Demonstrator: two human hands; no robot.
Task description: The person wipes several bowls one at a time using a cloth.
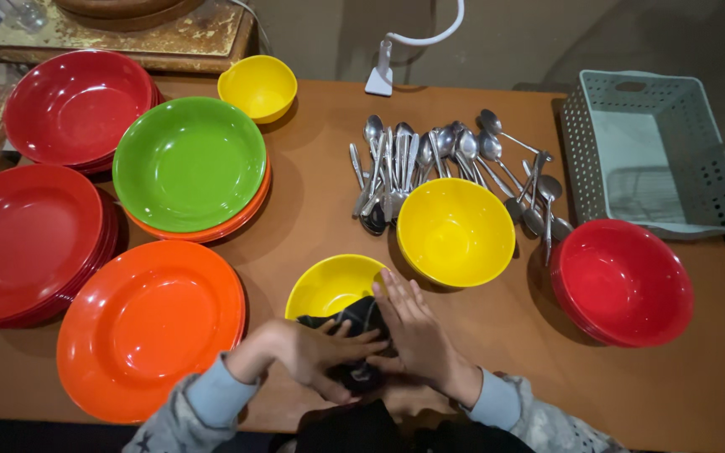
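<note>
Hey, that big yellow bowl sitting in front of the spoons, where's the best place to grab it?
Grip the yellow bowl at its near rim, coming from the front edge of the table. It stands upright and open, the spoons crowd its far side, and the near rim is bare.

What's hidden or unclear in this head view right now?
- Near side of the small yellow bowl: covered by the dark cloth and both hands, left hand, right hand.
- Spoons: lower ends hidden behind the larger yellow bowl.
- Red plate stack: cut off by the left edge.
</note>
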